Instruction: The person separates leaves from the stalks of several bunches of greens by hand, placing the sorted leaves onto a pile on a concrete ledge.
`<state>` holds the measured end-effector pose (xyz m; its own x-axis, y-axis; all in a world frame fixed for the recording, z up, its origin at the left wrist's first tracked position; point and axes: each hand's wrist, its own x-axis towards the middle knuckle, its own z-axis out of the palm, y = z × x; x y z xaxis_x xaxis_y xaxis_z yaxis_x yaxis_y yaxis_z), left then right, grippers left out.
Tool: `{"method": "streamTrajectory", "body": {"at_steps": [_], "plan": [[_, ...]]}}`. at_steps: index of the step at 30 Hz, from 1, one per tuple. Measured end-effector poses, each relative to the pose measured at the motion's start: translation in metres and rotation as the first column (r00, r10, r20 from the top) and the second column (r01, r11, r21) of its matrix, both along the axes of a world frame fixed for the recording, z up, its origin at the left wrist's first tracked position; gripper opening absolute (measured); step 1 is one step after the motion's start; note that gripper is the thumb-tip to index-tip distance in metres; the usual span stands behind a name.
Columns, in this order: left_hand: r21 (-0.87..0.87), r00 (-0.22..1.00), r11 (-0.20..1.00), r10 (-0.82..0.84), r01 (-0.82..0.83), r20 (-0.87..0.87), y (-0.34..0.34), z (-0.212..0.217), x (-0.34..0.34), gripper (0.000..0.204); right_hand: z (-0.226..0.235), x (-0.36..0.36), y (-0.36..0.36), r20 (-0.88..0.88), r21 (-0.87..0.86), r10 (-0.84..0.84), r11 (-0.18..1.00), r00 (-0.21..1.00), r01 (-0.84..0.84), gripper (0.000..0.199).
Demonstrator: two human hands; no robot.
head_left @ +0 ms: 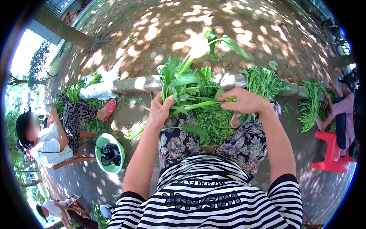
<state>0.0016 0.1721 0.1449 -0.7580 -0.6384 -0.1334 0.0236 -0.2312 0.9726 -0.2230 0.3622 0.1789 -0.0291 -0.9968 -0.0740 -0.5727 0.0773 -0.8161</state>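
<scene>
My left hand (160, 111) is closed round a few long green stalks of leafy greens (184, 78), which look like water spinach. Their leaves point up and away from me. My right hand (244, 100) is closed on short cut-looking stem pieces (231, 99), and a leafy stalk (202, 104) stretches between both hands. Beneath them, between my knees, lies a heap of loose green leaves and pieces (215, 124). One pale stalk (137, 131) hangs out to the left below my left hand.
A low concrete kerb (142, 84) runs ahead, with a bunch of greens (263, 82) on it at right. A pale green basin (121, 152) holding a dark bag stands left. People sit on both sides; a red plastic stool (329, 152) is at right. Dappled earth (152, 38) lies beyond.
</scene>
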Motion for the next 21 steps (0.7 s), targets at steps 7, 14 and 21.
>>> {"method": "streamTrajectory", "body": {"at_steps": [7, 14, 21], "plan": [[-0.014, 1.000, 1.000, 0.010, -0.010, -0.015, -0.006, -0.010, 0.006, 0.036, 0.069, 0.013, 0.060, 0.295, 0.267, -0.566, 0.823, 0.770, 0.502, 0.034], [0.009, 1.000, 1.000, 0.001, -0.001, -0.022, -0.003, -0.003, 0.006, 0.034, 0.048, 0.000, 0.106, 0.811, -0.022, -0.430, 0.656, 0.397, 0.755, 0.027], [-0.011, 1.000, 1.000, 0.006, -0.006, 0.002, -0.002, 0.003, 0.008, 0.035, 0.031, 0.005, 0.115, 0.952, -0.012, -0.233, 0.618, 0.198, 0.786, 0.024]]}}
